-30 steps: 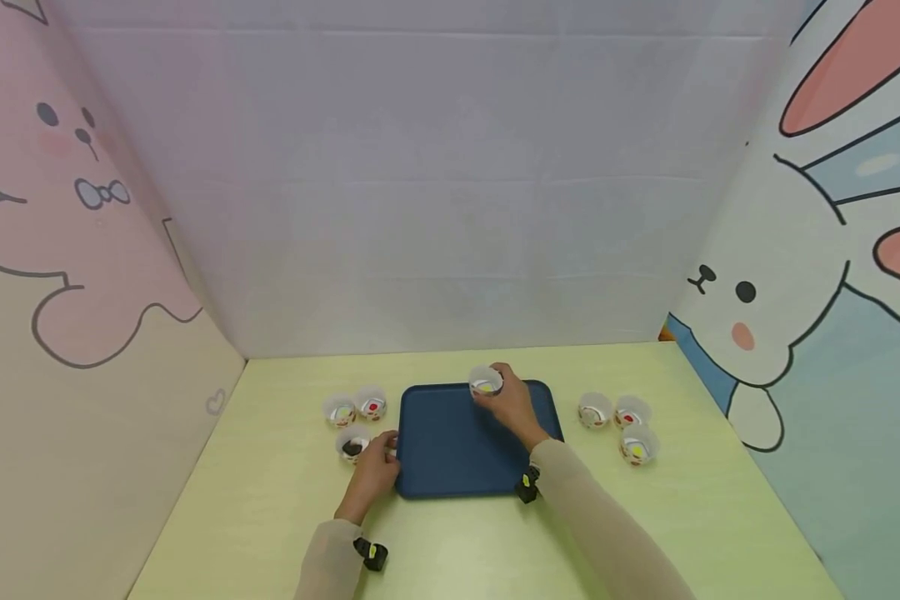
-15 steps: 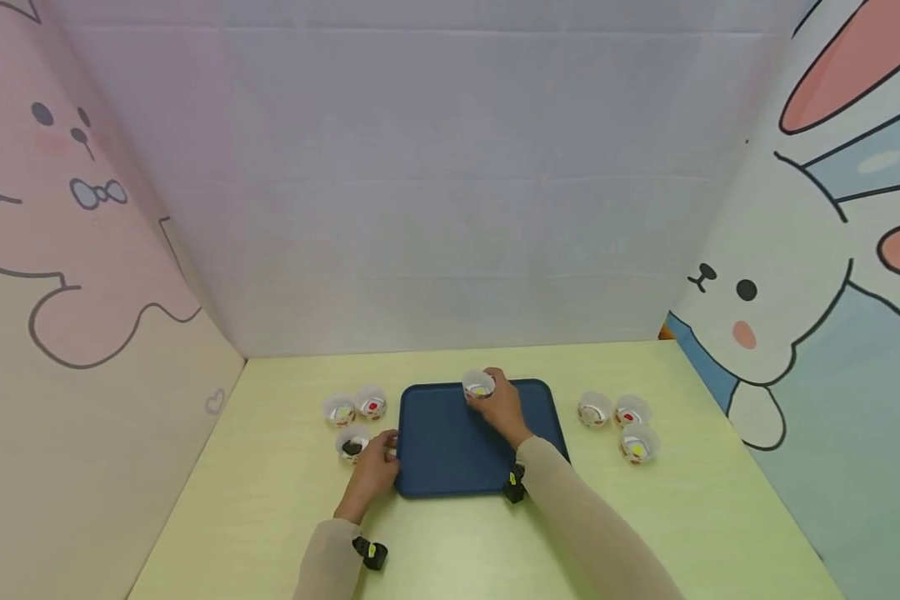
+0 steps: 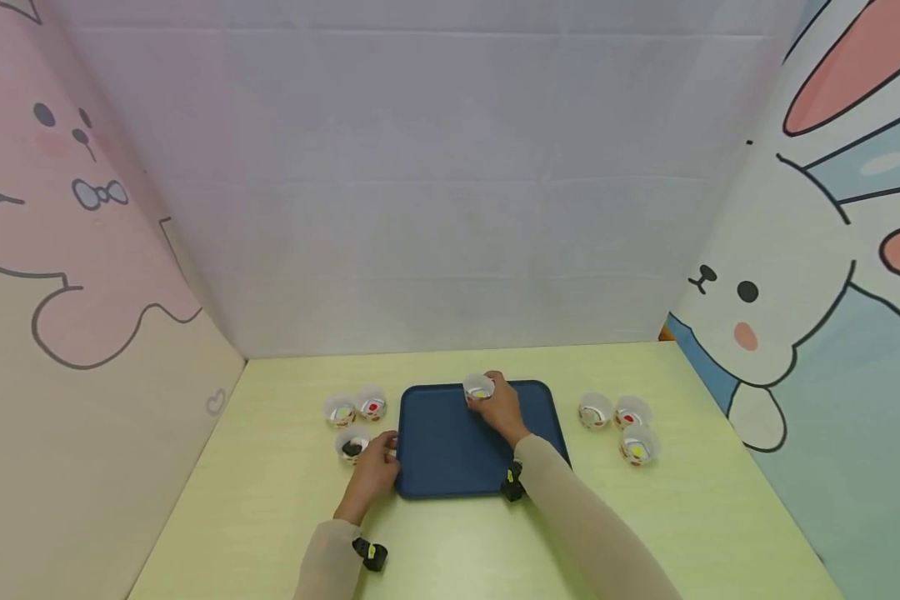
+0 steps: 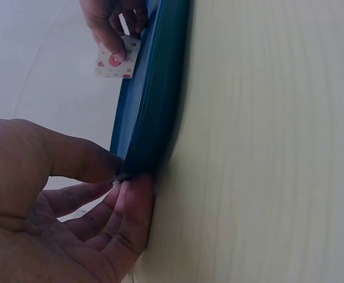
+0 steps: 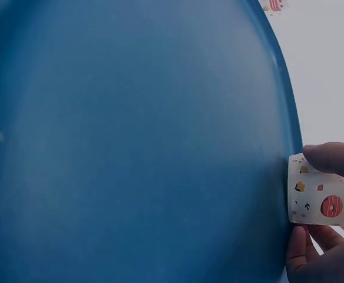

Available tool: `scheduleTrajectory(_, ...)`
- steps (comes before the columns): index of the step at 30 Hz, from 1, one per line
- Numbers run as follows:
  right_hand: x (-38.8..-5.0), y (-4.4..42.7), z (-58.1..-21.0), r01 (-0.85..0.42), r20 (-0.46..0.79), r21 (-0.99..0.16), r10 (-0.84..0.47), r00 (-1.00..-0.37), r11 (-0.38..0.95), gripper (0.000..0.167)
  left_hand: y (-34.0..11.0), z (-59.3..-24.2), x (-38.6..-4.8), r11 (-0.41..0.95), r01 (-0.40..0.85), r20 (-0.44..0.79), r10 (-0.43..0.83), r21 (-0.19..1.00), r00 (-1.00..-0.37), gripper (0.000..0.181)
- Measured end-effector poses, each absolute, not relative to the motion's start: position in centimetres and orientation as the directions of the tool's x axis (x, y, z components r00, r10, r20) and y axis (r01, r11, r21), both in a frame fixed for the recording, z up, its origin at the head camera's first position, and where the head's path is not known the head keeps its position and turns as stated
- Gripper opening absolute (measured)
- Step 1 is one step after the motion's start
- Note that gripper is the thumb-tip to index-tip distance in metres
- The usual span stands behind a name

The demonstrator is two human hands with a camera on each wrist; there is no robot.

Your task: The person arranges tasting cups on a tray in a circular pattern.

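Observation:
My right hand (image 3: 502,410) holds a small patterned paper cup (image 3: 478,387) at the far edge of the dark blue tray (image 3: 446,454). Something yellow shows inside this cup. In the right wrist view, thumb and fingers grip the cup (image 5: 318,191), printed with leaves and a red round motif, beside the tray's rim (image 5: 290,100). My left hand (image 3: 375,468) is at the tray's left edge. The left wrist view shows its thumb and fingers (image 4: 134,206) pinching the rim. From this angle I cannot tell whether the held cup touches the tray.
Left of the tray stand three similar cups: one with something dark (image 3: 353,446), one with something red (image 3: 371,404), and another cup (image 3: 340,412). To the right are three more, a pale one (image 3: 594,411), a red-filled one (image 3: 632,412) and a yellow-filled one (image 3: 639,445).
My right hand has shifted slightly left and nearer with the cup along the tray's far side, then nearly stopped. My left hand stays at the tray's edge.

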State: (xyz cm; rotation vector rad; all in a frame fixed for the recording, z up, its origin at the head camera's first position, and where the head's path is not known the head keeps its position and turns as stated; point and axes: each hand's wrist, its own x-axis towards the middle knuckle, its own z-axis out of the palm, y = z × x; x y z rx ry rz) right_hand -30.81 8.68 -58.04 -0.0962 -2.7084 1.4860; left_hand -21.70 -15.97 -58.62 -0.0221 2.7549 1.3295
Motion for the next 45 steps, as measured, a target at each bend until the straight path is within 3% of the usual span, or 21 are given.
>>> scheduleTrajectory(17,-30.5,9.0,-57.6,0.024,-0.014,-0.873,0.025,-1.0,0.486,0.085,-16.0,-58.3,-21.5,0.609,-0.048,-0.073,0.017,0.791,-0.997,0.05)
scheduleTrajectory(36,-29.1,9.6,-55.3,-0.012,0.027,-0.903,0.029,-0.999,0.43,0.082,-16.0,-58.6,-21.5,0.603,-0.05,-0.081,0.024,0.796,-0.996,0.051)
scheduleTrajectory(45,-28.1,10.8,-53.6,-0.106,0.116,-0.928,0.007,-0.993,0.356,0.077,-16.0,-58.6,-21.6,0.598,-0.042,-0.074,0.029,0.801,-0.997,0.052)
